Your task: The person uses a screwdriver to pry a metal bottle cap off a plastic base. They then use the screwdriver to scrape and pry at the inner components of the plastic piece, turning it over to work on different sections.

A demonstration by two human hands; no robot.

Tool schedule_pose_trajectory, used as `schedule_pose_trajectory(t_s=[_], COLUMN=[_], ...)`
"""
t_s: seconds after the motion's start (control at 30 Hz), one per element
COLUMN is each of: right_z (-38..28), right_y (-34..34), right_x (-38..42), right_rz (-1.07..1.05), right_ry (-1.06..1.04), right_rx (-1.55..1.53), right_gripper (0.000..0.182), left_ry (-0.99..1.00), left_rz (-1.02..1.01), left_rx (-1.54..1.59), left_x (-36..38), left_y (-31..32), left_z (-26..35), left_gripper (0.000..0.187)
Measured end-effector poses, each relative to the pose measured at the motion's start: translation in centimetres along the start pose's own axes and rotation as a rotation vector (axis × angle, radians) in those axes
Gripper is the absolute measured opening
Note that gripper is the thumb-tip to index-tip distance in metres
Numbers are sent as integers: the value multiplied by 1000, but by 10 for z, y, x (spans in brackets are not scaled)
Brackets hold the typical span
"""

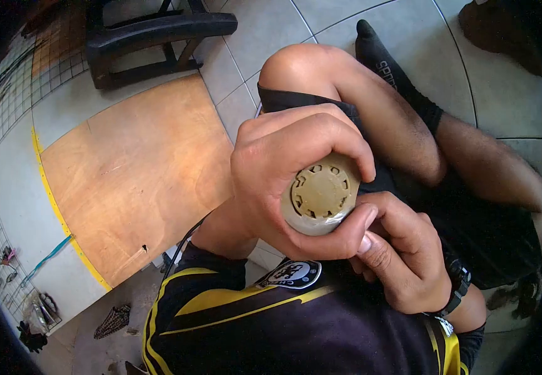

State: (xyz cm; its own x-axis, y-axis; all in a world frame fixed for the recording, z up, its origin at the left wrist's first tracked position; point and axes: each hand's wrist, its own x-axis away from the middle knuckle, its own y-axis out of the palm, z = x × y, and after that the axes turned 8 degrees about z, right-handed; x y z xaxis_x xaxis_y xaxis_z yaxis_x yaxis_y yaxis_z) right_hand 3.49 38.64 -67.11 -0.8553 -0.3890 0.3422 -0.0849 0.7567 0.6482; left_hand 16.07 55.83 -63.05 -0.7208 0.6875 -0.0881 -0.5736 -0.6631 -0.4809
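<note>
My left hand (265,169) is wrapped round a cylindrical object (322,190) whose round, yellowish-beige end faces up at the camera. A ring of small slots runs around that end, and the rim below looks pale and shiny. Fingers curl round its far side while the thumb lies along the near side; the rest of its length is hidden. Close against the left thumb, my right hand (402,256) is closed, thumb and forefinger near each other beside the object. What those fingers pinch, if anything, is hidden. A dark watch or band (457,287) is on the right wrist.
A wooden board (140,169) lies to the left on a white surface with a yellow measuring strip (58,206). A black chair or stand (158,31) is at the top left. Wire grid (2,125) lines the left edge. Bent legs (371,112) rest over the tiled floor (402,31).
</note>
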Motion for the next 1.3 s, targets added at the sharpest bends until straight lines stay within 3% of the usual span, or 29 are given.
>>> schedule_pose_trajectory(t_s=[0.37,0.47,0.53,1.07,1.17,1.3], right_z=[9,12,13,11,6,6], right_y=[14,16,17,18,10,1], right_x=[2,1,2,3,2,2], right_rz=[159,168,168,162,100,72], right_ry=[-125,-110,-99,31,145,-45], right_rx=[155,123,125,-4,-80,86], right_gripper=[23,21,20,20,22,22], left_ry=[35,106,74,58,11,36], left_rz=[153,113,222,348,339,172], left_rx=[27,24,4,-80,-140,41], left_x=[11,15,17,22,19,14], left_y=[9,10,15,23,21,14], left_z=[-8,-12,-10,-5,-4,-10], left_gripper=[23,30,23,22,24,44])
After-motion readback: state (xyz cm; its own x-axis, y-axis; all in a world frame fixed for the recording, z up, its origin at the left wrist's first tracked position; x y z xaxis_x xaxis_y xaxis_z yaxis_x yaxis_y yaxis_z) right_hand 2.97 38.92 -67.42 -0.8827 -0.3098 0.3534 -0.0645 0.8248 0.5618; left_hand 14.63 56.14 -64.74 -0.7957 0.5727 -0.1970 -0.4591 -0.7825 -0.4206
